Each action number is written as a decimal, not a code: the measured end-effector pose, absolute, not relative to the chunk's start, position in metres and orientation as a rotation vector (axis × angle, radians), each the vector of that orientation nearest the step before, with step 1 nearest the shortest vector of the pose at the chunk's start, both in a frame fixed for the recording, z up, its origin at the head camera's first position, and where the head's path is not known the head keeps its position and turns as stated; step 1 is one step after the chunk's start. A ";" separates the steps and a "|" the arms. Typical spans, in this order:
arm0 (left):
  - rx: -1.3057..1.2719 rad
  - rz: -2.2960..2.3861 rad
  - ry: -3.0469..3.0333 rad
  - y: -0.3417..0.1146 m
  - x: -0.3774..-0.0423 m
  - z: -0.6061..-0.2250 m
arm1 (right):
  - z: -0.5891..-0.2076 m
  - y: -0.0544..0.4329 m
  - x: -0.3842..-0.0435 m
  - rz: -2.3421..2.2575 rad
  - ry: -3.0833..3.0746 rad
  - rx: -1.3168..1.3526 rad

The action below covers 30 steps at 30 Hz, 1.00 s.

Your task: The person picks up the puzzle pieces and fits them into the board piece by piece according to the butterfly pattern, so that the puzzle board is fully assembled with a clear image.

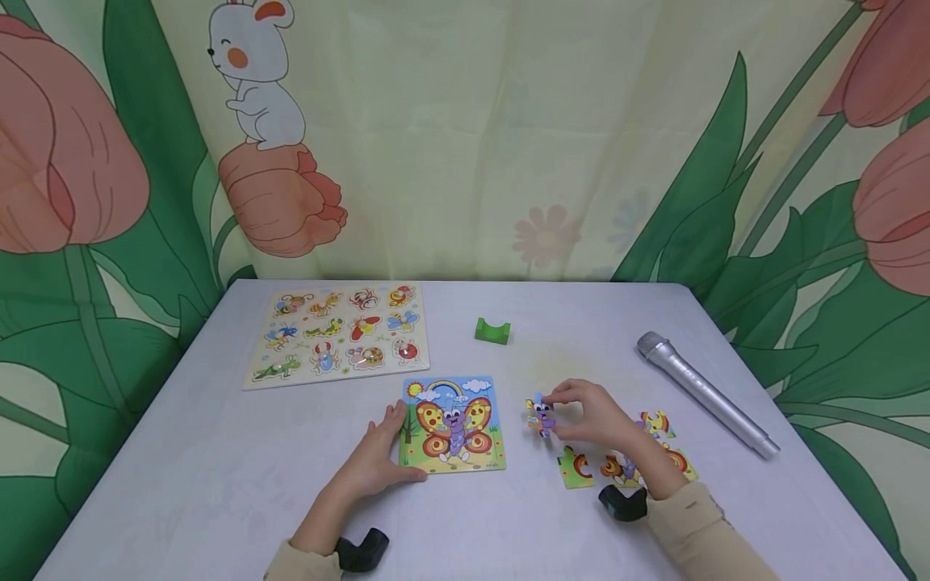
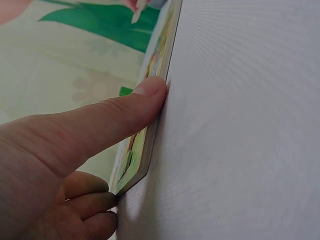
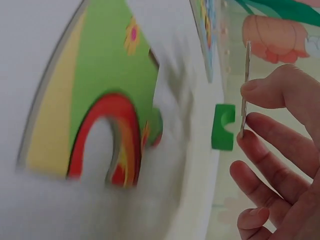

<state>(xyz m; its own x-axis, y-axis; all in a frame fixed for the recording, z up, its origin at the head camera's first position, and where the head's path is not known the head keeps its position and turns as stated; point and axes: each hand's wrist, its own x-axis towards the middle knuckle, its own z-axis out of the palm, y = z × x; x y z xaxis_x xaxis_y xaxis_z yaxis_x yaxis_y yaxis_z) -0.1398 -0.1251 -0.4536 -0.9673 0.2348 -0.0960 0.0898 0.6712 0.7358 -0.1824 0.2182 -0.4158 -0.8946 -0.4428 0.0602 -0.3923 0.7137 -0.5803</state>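
Right of the butterfly board (image 1: pixel 454 424), whose near-left corner our left hand (image 1: pixel 373 457) grips, thumb wide of fingers, our right hand (image 1: pixel 597 413) pinches a puzzle piece (image 1: pixel 539 417), seemingly a selecting step, next calling for careful orienting.

Butterfly puzzle (image 1: pixel 455 428) purple, yellow, red; block (image 1: pixel 492 332) green; microphone (image 1: pixel 705 394) silver.

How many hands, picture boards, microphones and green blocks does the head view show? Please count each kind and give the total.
Left hand, right hand: 2
Butterfly board, insect board: 2
Microphone: 1
Green block: 1
Total: 6
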 end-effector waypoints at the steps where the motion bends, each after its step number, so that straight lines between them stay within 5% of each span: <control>1: 0.264 1.174 2.701 -0.125 -0.140 -0.454 | -0.416 0.215 -0.183 -0.934 2.822 -0.682; 30: 0.254 1.191 2.695 -0.124 -0.138 -0.452 | -0.419 0.127 -0.198 -0.936 2.712 -0.844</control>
<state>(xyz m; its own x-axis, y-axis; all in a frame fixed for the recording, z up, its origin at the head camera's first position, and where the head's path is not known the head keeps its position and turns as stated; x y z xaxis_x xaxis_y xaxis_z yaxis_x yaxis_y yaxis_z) -0.1379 -0.1244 -0.4521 -0.9684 0.2293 -0.0985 0.0814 0.6635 0.7437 -0.1983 0.1275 -0.4195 -0.8304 -0.5558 0.0393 -0.4618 0.6471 -0.6066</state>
